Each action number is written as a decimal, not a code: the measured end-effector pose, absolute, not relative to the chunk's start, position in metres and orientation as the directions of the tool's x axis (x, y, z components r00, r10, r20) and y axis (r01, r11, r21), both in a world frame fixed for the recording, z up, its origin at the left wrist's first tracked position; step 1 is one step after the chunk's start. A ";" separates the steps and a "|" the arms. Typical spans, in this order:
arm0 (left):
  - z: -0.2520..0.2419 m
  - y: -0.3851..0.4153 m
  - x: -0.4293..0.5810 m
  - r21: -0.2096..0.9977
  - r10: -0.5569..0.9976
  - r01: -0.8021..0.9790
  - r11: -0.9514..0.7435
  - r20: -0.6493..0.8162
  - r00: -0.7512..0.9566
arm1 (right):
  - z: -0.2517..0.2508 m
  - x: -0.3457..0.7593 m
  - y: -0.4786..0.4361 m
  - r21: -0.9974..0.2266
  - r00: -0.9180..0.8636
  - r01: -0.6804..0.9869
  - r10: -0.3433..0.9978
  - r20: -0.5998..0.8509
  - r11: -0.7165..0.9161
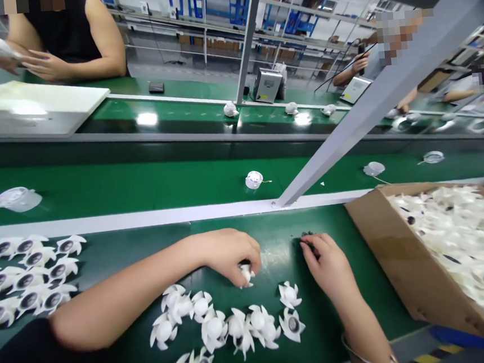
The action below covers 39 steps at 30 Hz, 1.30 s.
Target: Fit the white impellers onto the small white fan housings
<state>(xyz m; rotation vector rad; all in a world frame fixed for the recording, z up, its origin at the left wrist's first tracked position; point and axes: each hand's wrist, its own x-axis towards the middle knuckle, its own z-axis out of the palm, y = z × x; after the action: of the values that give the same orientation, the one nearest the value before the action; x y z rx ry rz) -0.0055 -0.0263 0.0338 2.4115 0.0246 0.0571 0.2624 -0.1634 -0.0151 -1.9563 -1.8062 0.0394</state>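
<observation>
My left hand (231, 253) is closed around a small white fan impeller (246, 273), mostly hidden by the fingers. To its right, my right hand (330, 261) has thumb and fingertips drawn together at a small cluster of dark parts (307, 234) on the green table; whether a piece is pinched in them is too small to see. Several loose white impellers (215, 329) lie below and between my hands, some dome up, others showing a dark ring in the hub. More impellers (30, 278) with dark hubs stand in rows at the left, beside my left forearm.
A cardboard box (384, 259) heaped with white impellers stands at the right. Beyond a pale rail (143, 219), white round housings (254, 180) sit on a green belt (174, 182). A slanted metal post (347, 121) rises from the rail. Other people work across the line.
</observation>
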 end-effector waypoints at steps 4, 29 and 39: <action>0.023 -0.019 -0.001 0.537 0.117 -0.029 -0.843 0.235 0.965 | -0.016 0.263 -0.153 -0.284 0.055 0.959 0.960 0.273 0.025; -0.002 0.000 -0.002 0.645 0.281 0.035 -0.763 0.283 0.917 | 0.000 0.182 -0.133 -0.440 -0.172 0.868 0.970 0.170 0.231; -0.001 -0.009 0.006 0.625 0.384 0.158 -0.765 0.245 0.890 | 0.004 0.182 -0.139 -0.089 -0.368 0.906 0.874 0.318 0.414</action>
<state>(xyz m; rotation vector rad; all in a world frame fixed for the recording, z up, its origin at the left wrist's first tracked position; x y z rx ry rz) 0.0061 -0.0087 -0.0013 2.4339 0.3886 0.4817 0.1820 -0.1387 0.0040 -1.5397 -2.3594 -0.1443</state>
